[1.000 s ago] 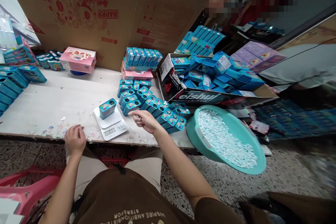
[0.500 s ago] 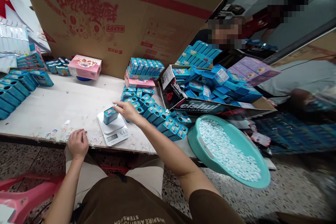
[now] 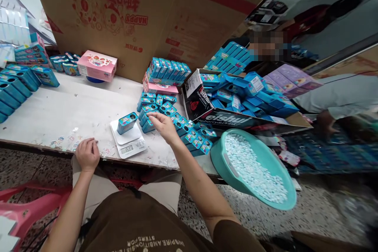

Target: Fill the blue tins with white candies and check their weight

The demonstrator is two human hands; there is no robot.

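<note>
Right hand (image 3: 164,127) back off tin (image 3: 127,123) | grip half-open, empty | left hand (image 3: 87,155) curled on table (image 3: 59,106)

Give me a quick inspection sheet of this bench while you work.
Surface: scuffed white table.
Job's things: blue tin on a digital scale; more blue tins beside it.
Clutter: small stickers near the front edge; open carton of blue tins; tilted teal basin of small white pieces.
Hands: right hand over the tins beside the scale; left hand rests empty on the table edge.
Cables: thin dark cable across the right background.
Surroundings: large printed cardboard carton behind the table; co-worker's hand at right; terrazzo floor.
</note>
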